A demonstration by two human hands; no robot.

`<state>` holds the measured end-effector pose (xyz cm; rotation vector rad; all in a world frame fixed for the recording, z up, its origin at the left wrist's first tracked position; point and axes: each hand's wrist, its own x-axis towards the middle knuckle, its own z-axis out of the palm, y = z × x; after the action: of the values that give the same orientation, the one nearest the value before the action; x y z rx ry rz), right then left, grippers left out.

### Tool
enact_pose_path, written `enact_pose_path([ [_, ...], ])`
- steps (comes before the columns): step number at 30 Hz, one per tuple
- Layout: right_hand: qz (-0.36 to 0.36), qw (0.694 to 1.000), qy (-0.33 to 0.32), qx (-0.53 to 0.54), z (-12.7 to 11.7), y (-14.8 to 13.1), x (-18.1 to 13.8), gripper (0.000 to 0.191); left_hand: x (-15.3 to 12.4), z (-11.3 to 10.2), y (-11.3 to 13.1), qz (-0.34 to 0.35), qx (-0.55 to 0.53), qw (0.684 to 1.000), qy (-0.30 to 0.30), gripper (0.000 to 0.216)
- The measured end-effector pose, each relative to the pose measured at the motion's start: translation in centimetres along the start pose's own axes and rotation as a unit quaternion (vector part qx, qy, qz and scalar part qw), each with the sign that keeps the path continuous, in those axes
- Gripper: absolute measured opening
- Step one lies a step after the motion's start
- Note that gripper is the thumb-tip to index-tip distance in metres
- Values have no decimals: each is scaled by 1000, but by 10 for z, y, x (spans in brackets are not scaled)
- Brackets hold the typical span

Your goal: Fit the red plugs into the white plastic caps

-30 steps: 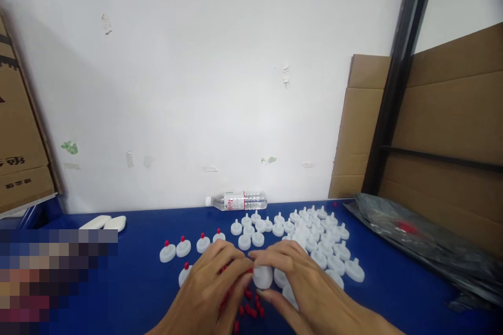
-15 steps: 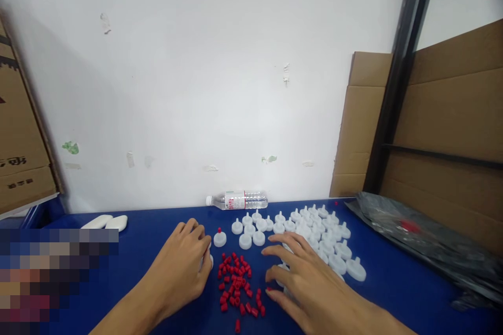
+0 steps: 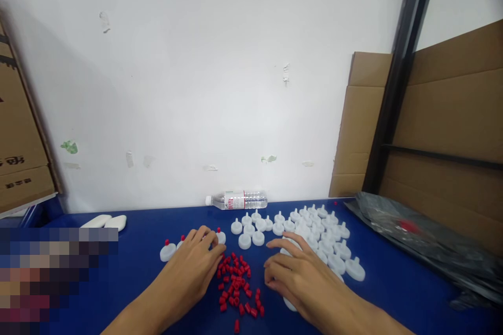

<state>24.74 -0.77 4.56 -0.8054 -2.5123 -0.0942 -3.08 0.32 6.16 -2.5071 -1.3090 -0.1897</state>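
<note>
My left hand (image 3: 196, 259) is bent down at the upper left edge of a pile of small red caps (image 3: 237, 285). Its thumb and fingers are drawn together, and what they hold, if anything, is hidden. Beside and behind it stand white round lids with red-tipped spouts, one white lid (image 3: 168, 253) at the left. My right hand (image 3: 296, 272) hovers right of the red pile, thumb and fingers curled together; their contents cannot be seen. Under and behind this hand spreads a group of white spouted lids (image 3: 336, 263) with bare tips.
A clear plastic bottle (image 3: 245, 200) lies on its side against the wall. Two white oval pieces (image 3: 117, 223) rest at the back left of the blue table (image 3: 145, 230). Dark plastic sheeting (image 3: 412, 246) covers the right side, near cardboard (image 3: 451, 115).
My left hand has moved right to the red pile's edge, uncovering red-tipped lids on its left. My right fingers have closed together; the red cap seen at the thumb tip is out of sight.
</note>
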Motion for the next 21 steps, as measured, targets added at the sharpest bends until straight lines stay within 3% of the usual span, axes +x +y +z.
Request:
enact_pose_path([
  [4, 6, 998, 57, 35, -1, 5, 2, 17, 1, 7, 0, 6, 11, 1000, -16, 33],
  [10, 57, 992, 109, 1, -26, 7, 5, 22, 0, 10, 1, 3, 10, 1000, 6, 26],
  [14, 106, 990, 93, 21, -34, 10, 3, 14, -1, 10, 1, 4, 3, 1000, 12, 28],
  [21, 149, 984, 31, 94, -26, 11, -1, 8, -2, 9, 2, -6, -19, 1000, 23, 27],
])
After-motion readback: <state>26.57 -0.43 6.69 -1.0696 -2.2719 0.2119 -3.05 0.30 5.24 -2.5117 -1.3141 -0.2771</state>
